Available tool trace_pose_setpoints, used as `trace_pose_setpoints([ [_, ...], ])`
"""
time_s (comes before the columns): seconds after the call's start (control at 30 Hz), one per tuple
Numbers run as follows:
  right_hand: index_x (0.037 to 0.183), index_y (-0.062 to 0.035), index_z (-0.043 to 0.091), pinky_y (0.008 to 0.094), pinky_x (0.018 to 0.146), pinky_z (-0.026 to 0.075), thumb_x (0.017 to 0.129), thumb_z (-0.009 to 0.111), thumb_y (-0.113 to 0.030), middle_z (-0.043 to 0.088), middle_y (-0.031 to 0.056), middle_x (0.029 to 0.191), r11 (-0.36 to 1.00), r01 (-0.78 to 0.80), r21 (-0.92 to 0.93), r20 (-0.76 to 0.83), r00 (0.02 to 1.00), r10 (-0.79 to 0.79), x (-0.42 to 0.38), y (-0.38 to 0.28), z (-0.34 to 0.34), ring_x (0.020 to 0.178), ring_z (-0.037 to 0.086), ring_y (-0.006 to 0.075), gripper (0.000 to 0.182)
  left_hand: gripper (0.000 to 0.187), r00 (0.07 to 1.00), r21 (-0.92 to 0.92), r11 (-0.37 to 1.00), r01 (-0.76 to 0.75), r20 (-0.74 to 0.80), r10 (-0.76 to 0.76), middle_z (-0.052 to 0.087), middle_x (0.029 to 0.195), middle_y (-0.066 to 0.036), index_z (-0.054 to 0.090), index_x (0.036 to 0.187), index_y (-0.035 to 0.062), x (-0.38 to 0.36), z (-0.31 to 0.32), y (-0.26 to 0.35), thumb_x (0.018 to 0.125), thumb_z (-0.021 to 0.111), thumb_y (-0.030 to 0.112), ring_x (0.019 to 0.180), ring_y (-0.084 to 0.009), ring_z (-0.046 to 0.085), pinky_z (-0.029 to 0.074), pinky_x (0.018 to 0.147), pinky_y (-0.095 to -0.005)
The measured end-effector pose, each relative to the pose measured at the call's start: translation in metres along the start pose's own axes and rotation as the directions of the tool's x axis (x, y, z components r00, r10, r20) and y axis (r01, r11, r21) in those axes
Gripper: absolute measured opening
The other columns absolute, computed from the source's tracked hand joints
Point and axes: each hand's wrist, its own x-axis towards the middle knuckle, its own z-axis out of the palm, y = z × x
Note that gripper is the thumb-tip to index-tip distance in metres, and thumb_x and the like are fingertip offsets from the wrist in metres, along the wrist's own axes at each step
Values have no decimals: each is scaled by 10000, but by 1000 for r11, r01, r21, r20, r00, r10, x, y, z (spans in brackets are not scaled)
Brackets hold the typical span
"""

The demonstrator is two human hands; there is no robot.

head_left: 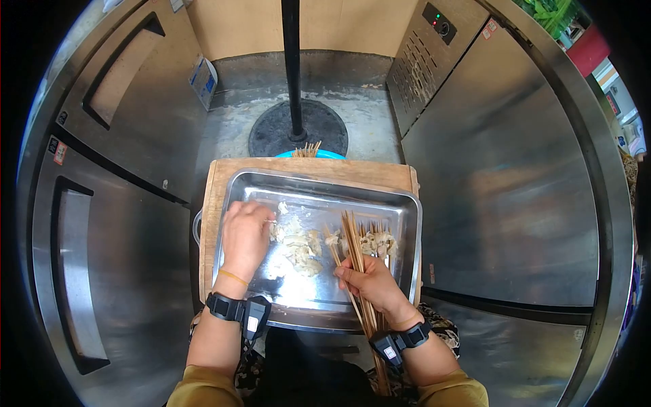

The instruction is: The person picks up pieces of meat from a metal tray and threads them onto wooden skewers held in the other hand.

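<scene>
My right hand [371,285] is closed round a bundle of bamboo skewers [354,234] over the right half of a steel tray [319,182]. One skewer stands apart from the bundle, with a pale piece of food [331,239] at its tip. My left hand [245,237] hangs over the tray's left side, fingers curled together, their tips beside loose pale food pieces [303,252]. Whether a piece is between them is hidden. Loaded skewers [381,242] lie behind my right hand at the tray's right, strung with similar pale pieces.
The tray rests on a wooden board [211,197]. Behind it, more skewers [307,149] stick up from a blue container [330,154]. A black pole [291,74] rises from a round base [261,132]. Steel cabinets close in on the left [135,224] and right [502,169].
</scene>
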Motion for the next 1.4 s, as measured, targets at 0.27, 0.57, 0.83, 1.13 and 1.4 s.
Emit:
trace_pose_setpoints([
  [0.27,838,-55,588,153,419,335,860,612,-106,593,8,640,1000,-9,15,6,1000,9,0,-1,0,467,440,23,60,211,974,-110,991,76,222,-50,589,846,-110,637,899,86,-9,10,6,704,629,6,847,-308,585,481,762,-382],
  [0.57,840,-55,583,158,433,347,855,619,-106,597,11,651,1000,-17,-2,10,1000,17,0,-1,0,485,450,26,65,141,947,-462,828,318,190,-258,655,840,-102,649,929,58,-4,12,-8,795,607,48,716,-202,630,498,658,-300],
  [0.83,845,-55,579,157,438,350,858,618,-107,596,14,649,1000,-20,-2,34,999,20,0,-2,1,489,452,26,66,229,888,-804,400,440,324,-325,666,916,-60,640,1007,33,1,16,-18,813,556,-53,739,-100,613,494,652,-209],
  [1.13,848,-55,584,157,440,351,869,602,-111,597,10,665,1000,-6,-3,52,999,6,-1,-1,1,498,450,24,62,137,974,-201,965,170,185,-133,565,869,-127,633,828,59,-7,16,8,697,645,22,839,-332,592,489,755,-398],
  [1.4,847,-53,584,159,439,348,866,604,-105,597,12,663,1000,-16,8,48,999,15,0,0,1,496,447,25,59,100,989,32,995,95,112,-98,587,817,-128,606,795,28,-10,25,5,702,634,7,701,-304,603,496,649,-372],
])
